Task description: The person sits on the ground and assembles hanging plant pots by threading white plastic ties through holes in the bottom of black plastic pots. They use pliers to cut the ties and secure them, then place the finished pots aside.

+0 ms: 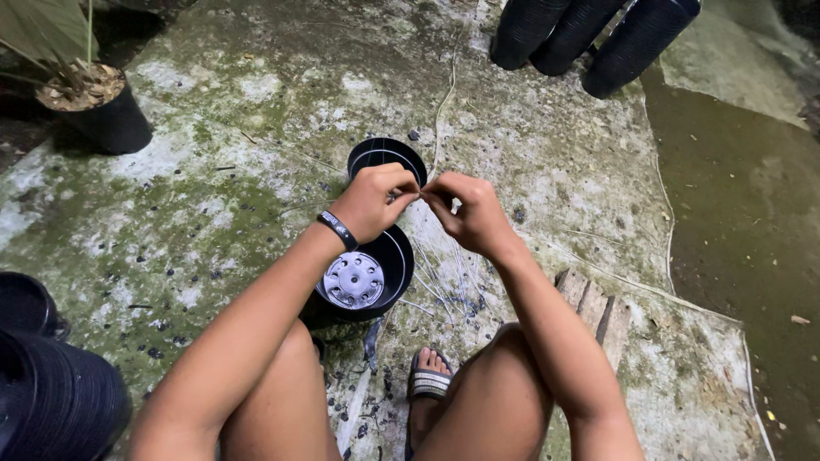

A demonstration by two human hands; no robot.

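While the person squats over the mossy concrete floor (256,128), both hands meet at the middle of the view. The left hand (369,202) is curled narrow, thumb and forefinger pinched on a thin pale wire (408,195), and a dark wristband (338,230) sits on its wrist. The right hand (471,213) is curled the same way, its fingertips pinching the same wire just beside the left hand's fingertips, so the two nearly touch.

Directly under the left hand, toward seven o'clock from the fingers, a black plastic pot (376,275) lies tilted with its mouth toward the camera, showing a pale perforated bottom. A second black pot (386,157) shows at twelve o'clock from the left hand, partly hidden behind the knuckles. A loose bundle of thin wires (448,282) lies on the floor at six o'clock from the right hand, just beside the tilted pot.

At eleven o'clock in the view stands a potted plant (94,107). Stacks of black pots (589,34) lie at one o'clock, and another stack of pots (51,384) fills the corner at eight o'clock. A sandalled foot (429,376) rests at six o'clock.
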